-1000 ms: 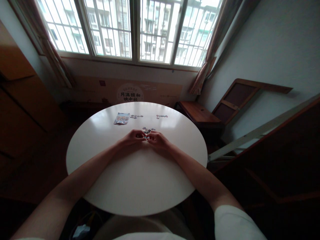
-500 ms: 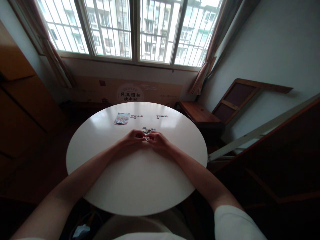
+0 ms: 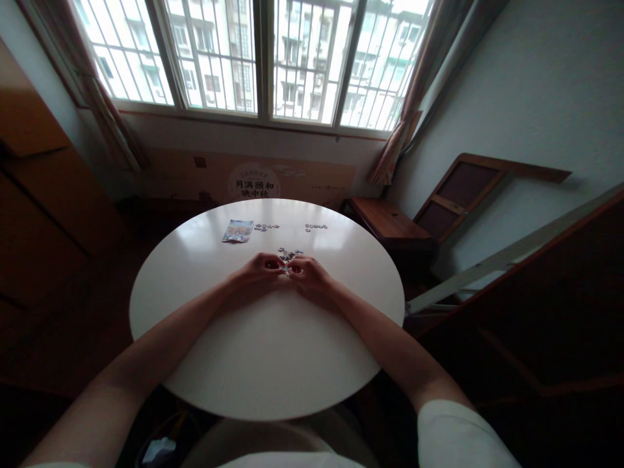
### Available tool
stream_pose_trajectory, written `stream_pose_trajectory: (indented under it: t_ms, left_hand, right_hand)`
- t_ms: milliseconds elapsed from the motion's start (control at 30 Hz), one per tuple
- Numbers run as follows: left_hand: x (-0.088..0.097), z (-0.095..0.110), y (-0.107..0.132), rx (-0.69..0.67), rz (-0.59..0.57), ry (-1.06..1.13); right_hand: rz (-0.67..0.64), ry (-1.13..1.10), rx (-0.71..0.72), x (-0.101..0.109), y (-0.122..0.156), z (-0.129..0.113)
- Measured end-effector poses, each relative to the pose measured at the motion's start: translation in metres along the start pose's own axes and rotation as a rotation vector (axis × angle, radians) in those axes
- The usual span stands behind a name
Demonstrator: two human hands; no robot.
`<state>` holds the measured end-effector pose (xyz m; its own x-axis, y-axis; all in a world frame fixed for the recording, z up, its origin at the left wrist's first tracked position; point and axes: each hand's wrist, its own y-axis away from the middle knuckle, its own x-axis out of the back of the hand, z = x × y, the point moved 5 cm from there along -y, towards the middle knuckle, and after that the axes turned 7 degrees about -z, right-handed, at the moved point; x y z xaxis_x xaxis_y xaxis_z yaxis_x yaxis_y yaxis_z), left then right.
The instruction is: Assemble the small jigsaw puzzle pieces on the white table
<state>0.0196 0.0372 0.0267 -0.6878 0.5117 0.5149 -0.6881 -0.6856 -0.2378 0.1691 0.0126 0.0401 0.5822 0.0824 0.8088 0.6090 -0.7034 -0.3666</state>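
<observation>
Over the middle of the round white table (image 3: 263,364), my left hand (image 3: 263,264) and my right hand (image 3: 306,270) meet fingertip to fingertip. Both are curled in a pinch around small jigsaw puzzle pieces (image 3: 286,268), mostly covered by the fingers. Just beyond the fingertips lies a little heap of loose puzzle pieces (image 3: 290,253). Farther back, one group of puzzle pieces (image 3: 267,227) sits beside a colourful picture sheet or packet (image 3: 238,231). Another short row of pieces (image 3: 316,227) lies to the right of that.
A wooden bench (image 3: 390,221) stands behind the table on the right, near a leaning wooden frame (image 3: 458,188). Barred windows (image 3: 263,58) with curtains fill the far wall. An orange-brown cabinet (image 3: 34,130) is on the left. A white object (image 3: 158,450) lies below the table's near edge.
Almost nothing differs. Both hands keep the same place and pinch, with at most a tiny shift of the fingertips.
</observation>
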Motion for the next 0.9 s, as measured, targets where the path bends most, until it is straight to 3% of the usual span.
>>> stream_pose_trajectory:
  t_ms: [600, 900]
  left_hand:
    - [0.0009, -0.0021, -0.0004, -0.008, -0.007, 0.008]
    - [0.0007, 0.0074, 0.0012, 0.003, -0.018, 0.007]
  right_hand:
    - [0.004, -0.007, 0.017, 0.0011, 0.0003, -0.001]
    - [-0.005, 0.007, 0.024, 0.0013, 0.0003, -0.0021]
